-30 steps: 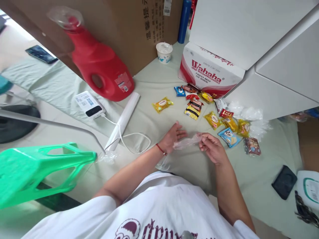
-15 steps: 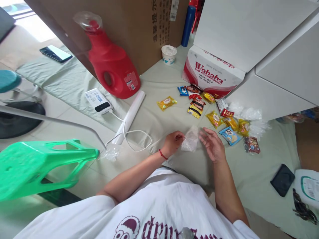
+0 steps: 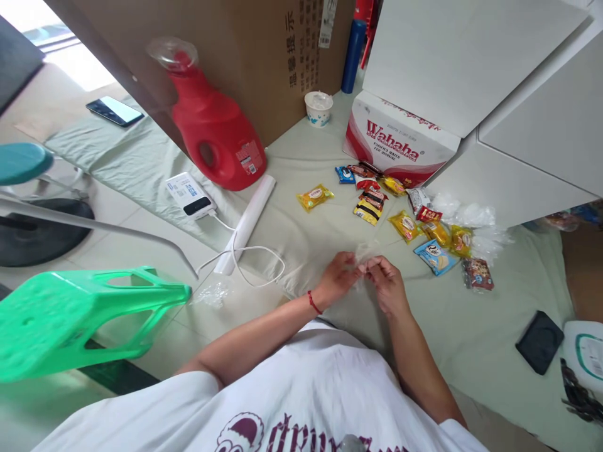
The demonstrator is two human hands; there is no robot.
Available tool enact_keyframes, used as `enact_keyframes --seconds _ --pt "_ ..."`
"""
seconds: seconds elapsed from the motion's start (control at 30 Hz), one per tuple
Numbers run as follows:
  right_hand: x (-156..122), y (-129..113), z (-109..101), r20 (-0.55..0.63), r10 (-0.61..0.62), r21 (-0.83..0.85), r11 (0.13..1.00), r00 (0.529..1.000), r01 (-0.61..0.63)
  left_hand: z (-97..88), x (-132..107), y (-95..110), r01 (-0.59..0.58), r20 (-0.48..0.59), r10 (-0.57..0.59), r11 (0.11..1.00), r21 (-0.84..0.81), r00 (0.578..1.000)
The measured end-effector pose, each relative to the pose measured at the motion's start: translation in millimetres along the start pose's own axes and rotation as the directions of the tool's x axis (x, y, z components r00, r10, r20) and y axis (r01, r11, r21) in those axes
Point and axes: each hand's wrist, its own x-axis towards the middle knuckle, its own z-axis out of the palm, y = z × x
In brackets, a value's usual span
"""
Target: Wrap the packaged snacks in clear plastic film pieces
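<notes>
Between my two hands is a clear plastic bag (image 3: 366,251), thin and crumpled, partly hidden by the fingers. My left hand (image 3: 338,276), with a red bracelet at the wrist, pinches one side of it. On the other side my right hand (image 3: 387,284) is closed on the bag too, its fingertips meeting the left ones. Several wrapped snacks lie beyond the hands: a yellow packet (image 3: 315,197) stands apart on the left, another yellow packet (image 3: 404,226) and a light blue packet (image 3: 435,256) are nearer my right hand.
A Wahaba-style red and white carton (image 3: 400,141) stands behind the snacks. At the left are a red jug (image 3: 219,125), a white roll (image 3: 245,226), a power bank (image 3: 190,195) with cable and a green stool (image 3: 94,314). More clear bags (image 3: 485,229) lie right.
My right hand has moved left to meet my left hand and has closed on the plastic bag. The bag is now bunched between the fingers. The view has shifted slightly.
</notes>
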Motion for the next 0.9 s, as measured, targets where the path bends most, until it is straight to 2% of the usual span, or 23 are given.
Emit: enact_keyframes --seconds 0.07,0.17,0.23,0.33,0.4,0.47,0.5,0.53,0.57,0.63,0.73,0.83,0.9 --pt "-1.2 -0.2 1.8 0.031 -0.006 -0.004 1.0 0.999 0.006 2.6 3.0 0.8 0.077 0.031 -0.073 0.985 -0.154 0.997" --pt "-0.2 -2.4 -10.9 -0.098 0.009 0.121 0.993 0.995 0.003 -3.7 11.1 1.6 0.159 0.0 -0.169 0.927 -0.34 0.986" --pt "1.2 -5.1 -27.0 -0.154 0.064 0.207 0.978 0.986 -0.031 -13.1 18.3 2.3 0.191 0.002 -0.206 0.906 -0.377 0.979" --pt "2.0 -8.8 -48.7 -0.128 0.172 0.223 0.965 0.977 -0.141 -28.4 30.6 2.4 0.262 -0.002 -0.274 0.92 -0.292 0.962" --pt "1.3 -10.2 -55.1 -0.121 0.206 0.196 0.964 0.971 -0.18 -36.3 37.1 2.4 0.258 -0.124 -0.284 0.947 -0.189 0.951" --pt "-0.5 -11.3 -54.8 -0.129 0.195 0.178 0.969 0.972 -0.17 -40.5 39.2 4.0 0.187 -0.308 -0.209 0.977 -0.099 0.928" --pt "-1.7 -12.1 -52.8 -0.125 0.178 0.176 0.972 0.976 -0.154 -40.6 38.0 5.8 0.14 -0.357 -0.151 0.988 -0.058 0.922" --pt "-2.9 -13.0 -50.1 -0.113 0.158 0.18 0.974 0.981 -0.136 -39.1 35.2 8.2 0.092 -0.36 -0.093 0.996 -0.019 0.928" --pt "-4.1 -14.0 -46.9 -0.093 0.139 0.187 0.975 0.986 -0.12 -35.8 30.8 11.2 0.048 -0.324 -0.039 0.999 0.019 0.945" --pt "-6.1 -16.1 -40.1 -0.045 0.115 0.198 0.975 0.992 -0.104 -23.8 19.2 17.7 -0.01 -0.16 0.019 0.998 0.059 0.987" --pt "-7.7 -17.2 -31.4 -0.017 0.085 0.169 0.982 0.996 -0.081 2.0 1.7 24.2 -0.069 0.026 0.067 0.992 0.105 0.997" --pt "-9.1 -14.7 -27.5 -0.051 -0.008 0.056 0.998 0.999 0.01 21.7 -4.8 23.1 -0.151 0.071 0.141 0.975 0.165 0.987" --pt "-11.1 -12.9 -29.1 -0.079 -0.073 -0.017 0.997 0.994 0.072 24.6 -1.3 19.2 -0.162 0.068 0.154 0.977 0.139 0.986"
